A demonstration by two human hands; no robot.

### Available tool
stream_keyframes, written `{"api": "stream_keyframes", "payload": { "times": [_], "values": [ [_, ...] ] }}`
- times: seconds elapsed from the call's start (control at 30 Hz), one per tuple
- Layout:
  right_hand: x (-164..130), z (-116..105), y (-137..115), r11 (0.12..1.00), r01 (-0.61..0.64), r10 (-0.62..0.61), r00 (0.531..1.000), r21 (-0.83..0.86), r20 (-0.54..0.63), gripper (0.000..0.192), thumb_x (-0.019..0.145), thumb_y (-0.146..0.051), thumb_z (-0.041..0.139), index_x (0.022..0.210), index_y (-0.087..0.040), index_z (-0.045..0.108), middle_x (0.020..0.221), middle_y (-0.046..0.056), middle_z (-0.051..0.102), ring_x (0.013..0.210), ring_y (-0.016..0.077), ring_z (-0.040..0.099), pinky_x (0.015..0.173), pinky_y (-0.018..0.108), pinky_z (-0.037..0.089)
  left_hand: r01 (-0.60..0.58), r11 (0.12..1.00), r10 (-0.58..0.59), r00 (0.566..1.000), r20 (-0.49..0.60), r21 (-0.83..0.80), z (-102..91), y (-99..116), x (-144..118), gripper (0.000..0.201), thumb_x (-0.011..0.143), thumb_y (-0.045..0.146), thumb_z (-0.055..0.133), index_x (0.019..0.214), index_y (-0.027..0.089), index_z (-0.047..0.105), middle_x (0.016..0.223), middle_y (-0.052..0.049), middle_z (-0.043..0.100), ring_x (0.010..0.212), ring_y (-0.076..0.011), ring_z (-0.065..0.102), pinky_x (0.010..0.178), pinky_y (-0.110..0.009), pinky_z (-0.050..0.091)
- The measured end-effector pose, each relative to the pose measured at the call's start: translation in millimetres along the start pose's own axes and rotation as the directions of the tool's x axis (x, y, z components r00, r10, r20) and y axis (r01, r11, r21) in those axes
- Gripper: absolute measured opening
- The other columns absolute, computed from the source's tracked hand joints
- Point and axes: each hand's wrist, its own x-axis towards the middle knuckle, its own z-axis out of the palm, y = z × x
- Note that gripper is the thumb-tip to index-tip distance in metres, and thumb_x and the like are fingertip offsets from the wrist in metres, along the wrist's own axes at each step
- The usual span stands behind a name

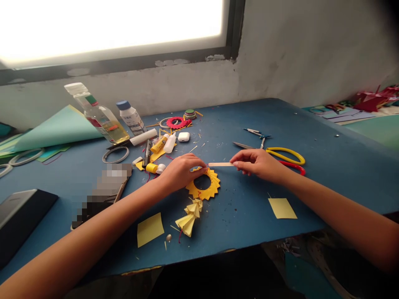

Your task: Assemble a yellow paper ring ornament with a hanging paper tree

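Observation:
My left hand [183, 170] has its fingers closed over the top edge of a yellow folded-paper ring [213, 189] lying on the table. A flat wooden craft stick [220, 164] runs from my left fingertips to my right hand [254, 164], which pinches its right end. Whether the left fingers also grip the stick is hard to tell. Below the ring hangs a tassel of pale yellow folded paper [189, 220] with red thread. A pair of scissors [289, 153] with yellow and red handles lies beyond my right wrist, partly hidden by it.
On the blue table [336, 166] are yellow paper squares [150, 229], a compass [257, 133], a glue bottle [170, 143], a white case [183, 136] and a red paper ring [177, 123]. Bottles [131, 118] stand by the wall. A dark box [26, 220] sits at left.

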Motion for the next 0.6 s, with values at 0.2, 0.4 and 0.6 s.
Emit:
{"api": "stream_keyframes", "payload": {
  "times": [0.2,0.4,0.6],
  "values": [
    [0.5,-0.7,1.3,1.000,0.002,-0.002,1.000,-0.015,-0.030,0.024,0.077,-0.035,0.060,0.092,-0.017,0.067,0.070,0.002,0.060,0.061,0.0114,0.055,0.055,0.024,0.047,-0.021,0.998,0.020,0.999,-0.031,-0.052,3.9,-3.1,0.3,0.019,0.088,0.031,0.055,0.091,0.019,0.070,0.090,-0.005,0.071,0.084,-0.0163,0.063,0.078,-0.029,0.050],
    [4.2,-2.2,9.6,0.999,0.011,-0.016,0.995,-0.049,-0.098,0.030,0.079,-0.040,0.058,0.097,-0.017,0.065,0.078,0.004,0.064,0.062,0.0121,0.056,0.057,0.025,0.048,-0.069,0.989,0.066,0.997,-0.028,-0.131,4.1,-5.7,0.9,0.017,0.088,0.028,0.056,0.091,0.018,0.070,0.091,-0.006,0.072,0.085,-0.0152,0.064,0.080,-0.028,0.051],
    [6.7,-0.5,18.4,0.950,0.062,-0.119,0.978,-0.305,-0.173,0.025,0.080,-0.038,0.056,0.092,-0.020,0.068,0.084,0.004,0.068,0.069,0.0165,0.059,0.063,0.029,0.045,-0.091,0.984,0.084,0.995,-0.053,-0.151,6.7,-8.1,0.8,0.019,0.088,0.029,0.055,0.091,0.018,0.070,0.093,-0.008,0.073,0.086,-0.0164,0.065,0.080,-0.030,0.053]
  ]
}}
